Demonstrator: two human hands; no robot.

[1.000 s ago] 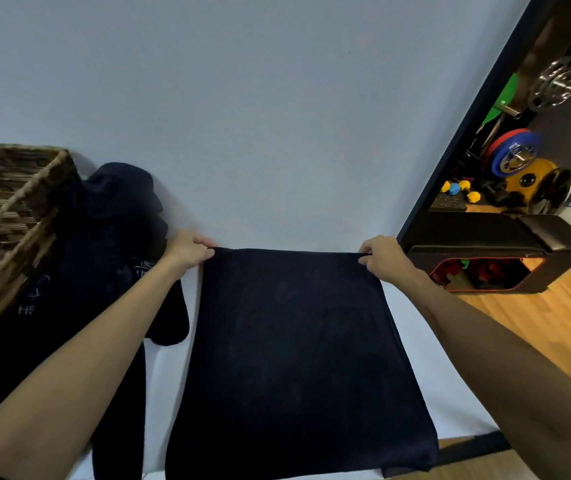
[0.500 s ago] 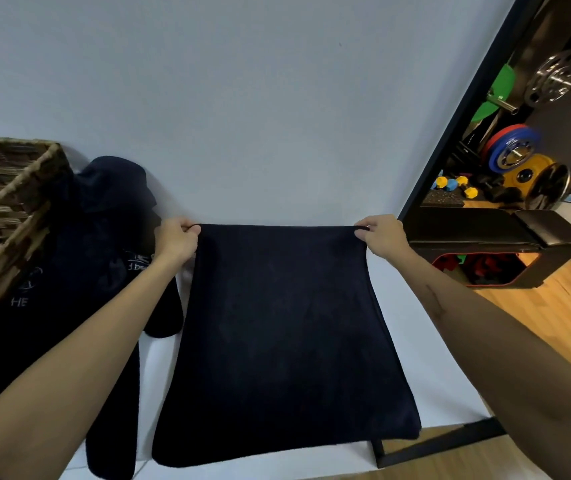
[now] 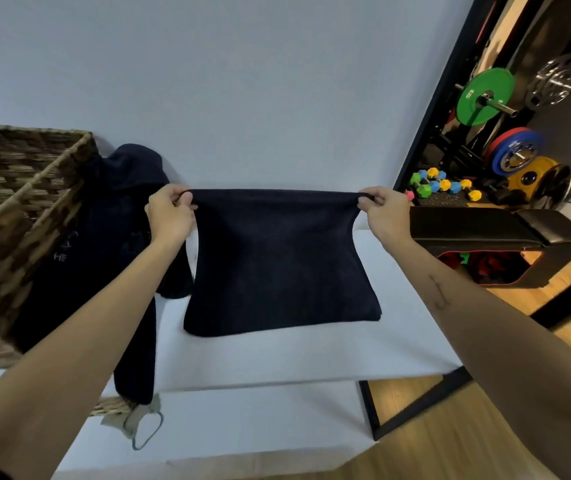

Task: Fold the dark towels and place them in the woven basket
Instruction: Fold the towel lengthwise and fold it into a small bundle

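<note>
Now mid-fold: the left hand [image 3: 169, 216] and right hand [image 3: 383, 211] each pinch a top corner of the towel [image 3: 277, 265] above the table [image 3: 312, 358]; next, bring the corners together.

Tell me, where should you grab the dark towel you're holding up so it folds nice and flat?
Grab the dark towel by its two top corners, one from each side, the way the left hand and right hand pinch it now. That pulls the top edge straight, and the rest hangs down smooth to the white table, so it will probably lay over neatly.
</note>
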